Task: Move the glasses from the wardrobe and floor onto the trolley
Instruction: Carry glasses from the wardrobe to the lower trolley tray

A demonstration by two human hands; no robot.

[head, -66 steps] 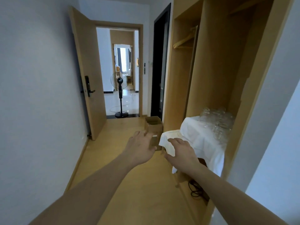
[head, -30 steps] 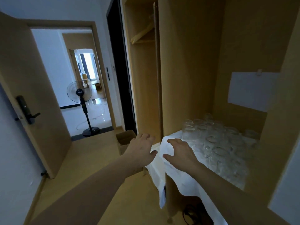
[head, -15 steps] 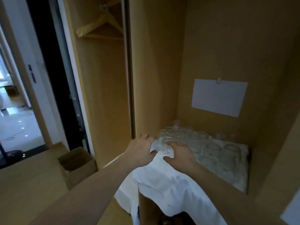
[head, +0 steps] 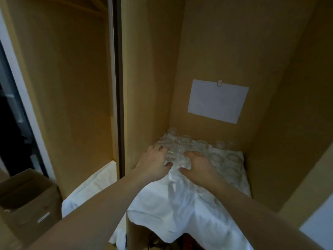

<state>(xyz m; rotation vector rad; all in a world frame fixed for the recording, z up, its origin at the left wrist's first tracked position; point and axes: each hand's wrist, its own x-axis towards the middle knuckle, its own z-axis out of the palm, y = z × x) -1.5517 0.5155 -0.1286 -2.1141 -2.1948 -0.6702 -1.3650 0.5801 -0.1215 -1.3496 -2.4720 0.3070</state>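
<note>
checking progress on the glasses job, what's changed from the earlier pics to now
The person has walked from the hallway up to the wardrobe. Both hands, earlier hovering in the air, have reached onto the white cloth: the left hand and right hand now flank the nearest of the glasses, though whether either grips one is unclear. The glasses, cloth and paper sheet stayed put.

no readable text, white sheet [head: 217, 101] on wardrobe wall blank, cardboard box [head: 27, 201] label illegible
</note>
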